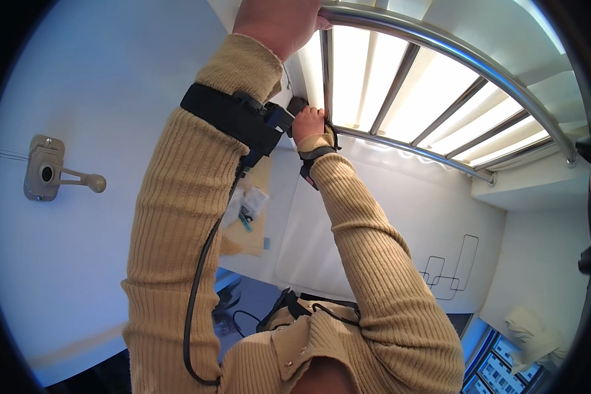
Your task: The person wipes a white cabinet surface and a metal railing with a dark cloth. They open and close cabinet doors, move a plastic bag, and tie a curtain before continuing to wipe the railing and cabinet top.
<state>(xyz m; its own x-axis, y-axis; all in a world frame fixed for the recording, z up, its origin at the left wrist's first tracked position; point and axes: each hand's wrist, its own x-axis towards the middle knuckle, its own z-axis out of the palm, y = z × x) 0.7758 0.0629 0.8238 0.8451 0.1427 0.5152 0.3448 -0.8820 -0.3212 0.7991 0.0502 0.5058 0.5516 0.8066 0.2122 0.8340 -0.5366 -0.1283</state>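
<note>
Raised to the upper edge of the view, my left hand (280, 24) is at the end of the top rail of a curved metal railing (423, 34). Its thumb lies against the rail, and its fingers are out of sight. My right hand (309, 123) is lower, beside the railing's lower left corner, with its fingers curled around a black object (297, 104). Most of that object is hidden, so I cannot tell what it is. Black straps with small devices (231, 118) circle both forearms, and a black cable (199, 276) runs down the left sleeve.
Bright white curtains (369, 79) hang behind the railing bars. A hand crank (47, 167) is fixed to the wall at left. Clear plastic bags (253, 202) lie on a beige sheet on the white surface (315, 231). At right are a thin black wire frame (455, 283) and bunched white cloth (532, 335).
</note>
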